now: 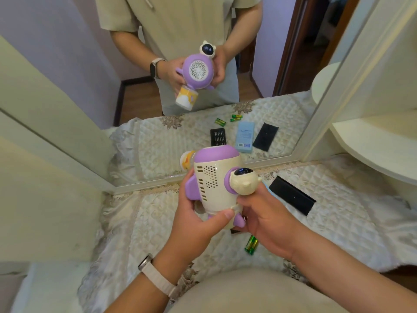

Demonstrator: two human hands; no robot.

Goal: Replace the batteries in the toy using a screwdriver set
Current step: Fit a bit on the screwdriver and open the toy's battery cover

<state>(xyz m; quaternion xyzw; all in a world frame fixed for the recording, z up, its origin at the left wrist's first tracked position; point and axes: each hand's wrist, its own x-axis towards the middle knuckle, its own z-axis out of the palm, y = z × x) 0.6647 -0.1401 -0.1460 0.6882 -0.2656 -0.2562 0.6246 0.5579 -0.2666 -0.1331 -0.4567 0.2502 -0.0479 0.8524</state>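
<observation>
On the quilted tabletop (126, 222), nearest the viewer, green batteries (251, 245) lie at 5 o'clock below the toy (214, 184), under the right wrist. Above the cloth both hands hold the toy, a cream-and-purple rocket with an astronaut figure (243, 182) on its side. The left hand (194, 222) wraps the body from 8 o'clock, with the thumb across the lower end. The right hand (264, 220) curls round the base from 4 o'clock, beneath the astronaut. A black case (291, 195) lies at 3 o'clock of the toy. Beyond stands the mirror (140, 141).
</observation>
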